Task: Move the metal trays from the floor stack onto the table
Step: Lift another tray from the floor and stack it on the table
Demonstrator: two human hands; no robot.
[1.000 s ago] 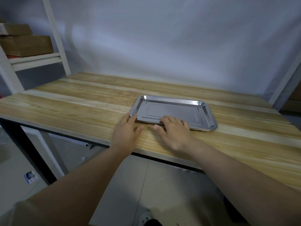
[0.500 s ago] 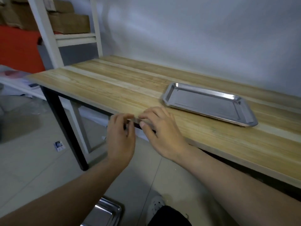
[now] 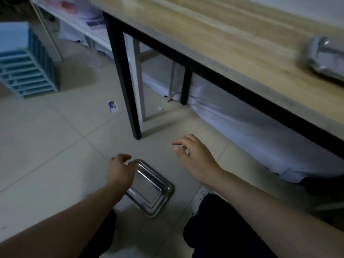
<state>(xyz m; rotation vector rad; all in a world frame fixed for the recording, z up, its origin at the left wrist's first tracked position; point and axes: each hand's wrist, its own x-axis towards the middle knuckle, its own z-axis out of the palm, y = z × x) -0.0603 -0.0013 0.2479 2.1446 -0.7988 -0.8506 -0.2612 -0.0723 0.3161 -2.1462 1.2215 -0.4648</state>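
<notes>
1. Long light-wood table with black frame (image 3: 232,45): a blurred shiny metal tray (image 3: 324,57) lies on top, far right.
2. Stack of rectangular steel trays (image 3: 151,190) on the tiled floor.
3. Right hand (image 3: 195,159): open, empty, beside the stack.
4. Left hand (image 3: 120,171): open, fingers curled, over the stack's corner; contact unclear.

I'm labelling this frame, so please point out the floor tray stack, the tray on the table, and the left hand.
floor tray stack (image 3: 151,190): head view, flat base of the top tray.
tray on the table (image 3: 327,56): head view, blurred near corner.
left hand (image 3: 120,171): head view, back of the hand.
</notes>
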